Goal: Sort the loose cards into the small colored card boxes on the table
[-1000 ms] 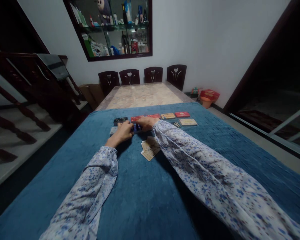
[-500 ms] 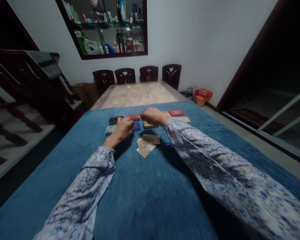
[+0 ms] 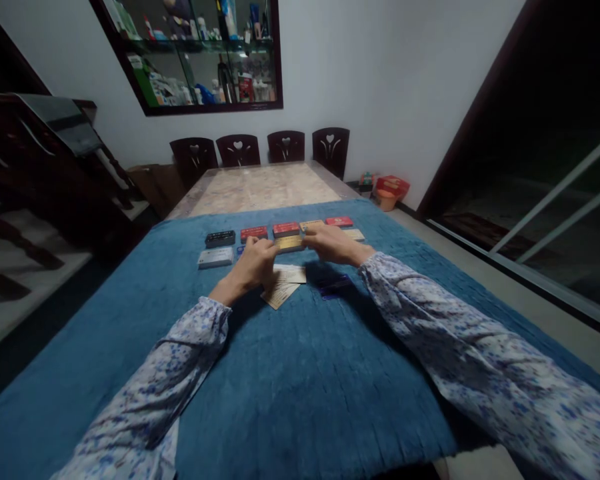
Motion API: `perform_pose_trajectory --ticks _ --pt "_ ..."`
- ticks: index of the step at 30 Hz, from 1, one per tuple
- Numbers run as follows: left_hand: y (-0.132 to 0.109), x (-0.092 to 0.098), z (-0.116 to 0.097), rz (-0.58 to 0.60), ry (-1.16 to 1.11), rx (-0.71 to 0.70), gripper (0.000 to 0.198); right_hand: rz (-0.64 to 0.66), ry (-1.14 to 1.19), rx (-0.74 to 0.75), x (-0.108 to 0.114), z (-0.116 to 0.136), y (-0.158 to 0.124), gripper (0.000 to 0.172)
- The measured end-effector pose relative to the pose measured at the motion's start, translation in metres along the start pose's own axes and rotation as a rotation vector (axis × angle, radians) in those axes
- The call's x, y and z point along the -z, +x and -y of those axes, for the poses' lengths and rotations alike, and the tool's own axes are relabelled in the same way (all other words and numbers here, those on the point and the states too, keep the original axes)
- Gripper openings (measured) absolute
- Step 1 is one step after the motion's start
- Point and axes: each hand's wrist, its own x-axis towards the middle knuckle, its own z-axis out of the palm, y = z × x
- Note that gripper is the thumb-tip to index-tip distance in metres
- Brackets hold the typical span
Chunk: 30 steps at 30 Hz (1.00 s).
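Observation:
My left hand and my right hand both pinch a gold card stack, one at each end, just above the blue cloth. Behind it lies a row of small packs: a dark pack, two red packs, and another red pack. A grey pack lies left of my left hand. Loose tan cards are fanned on the cloth under my hands. A dark blue card lies below my right wrist.
The blue cloth covers the near half of a long table; bare marble tabletop continues beyond. Several dark chairs stand at the far end. A glass wall cabinet, a wooden staircase at left, and a red bin on the floor.
My right hand has come back from the far row with a gold stack, and my left hand has moved right and met it. The view has shifted a little to the right.

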Motion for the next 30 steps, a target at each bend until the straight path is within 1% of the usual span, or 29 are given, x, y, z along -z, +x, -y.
perform_pose_trajectory --ticks 3,7,10,15,19,24,30 --pt "0.002 -0.005 -0.008 0.009 -0.005 -0.065 0.029 -0.031 -0.058 0.008 -0.011 -0.011 -0.013 0.033" --pt "0.005 -0.014 -0.019 -0.017 -0.01 -0.154 0.022 -0.131 -0.034 0.059 -0.03 -0.028 -0.029 0.026" --pt "0.008 -0.022 -0.033 -0.003 -0.018 -0.223 0.019 -0.18 -0.023 0.127 -0.041 -0.037 -0.043 0.023" --pt "0.008 -0.03 -0.063 0.018 -0.06 -0.28 0.029 -0.204 -0.002 0.137 -0.054 -0.042 -0.067 0.023" --pt "0.006 -0.03 -0.08 0.032 -0.098 -0.338 0.027 -0.222 0.041 0.14 -0.062 -0.043 -0.081 0.019" --pt "0.002 -0.031 -0.089 0.082 -0.125 -0.367 0.021 -0.224 0.108 0.167 -0.066 -0.043 -0.092 0.016" --pt "0.002 -0.031 -0.091 0.131 -0.145 -0.359 0.019 -0.194 0.176 0.173 -0.064 -0.04 -0.096 0.018"
